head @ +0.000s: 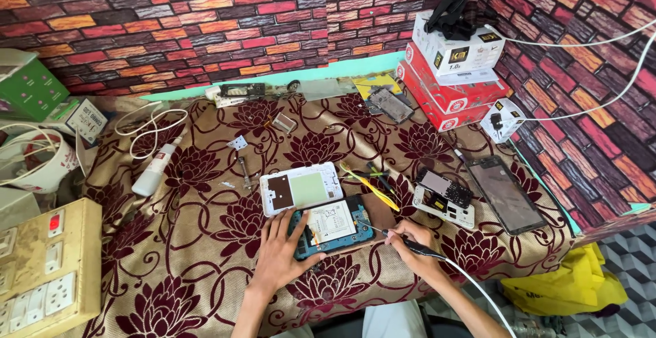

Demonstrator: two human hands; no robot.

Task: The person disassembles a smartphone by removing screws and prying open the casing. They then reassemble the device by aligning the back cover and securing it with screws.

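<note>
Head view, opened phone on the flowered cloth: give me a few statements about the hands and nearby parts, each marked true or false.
1. The left hand rests on the opened phone. True.
2. The right hand holds a thin corded tool with its tip at the phone. True.
3. The white back cover lies under the left hand. False: it lies just beyond the phone, untouched.
4. The dark screen panel lies left of the phone. False: it lies to the right.
</note>
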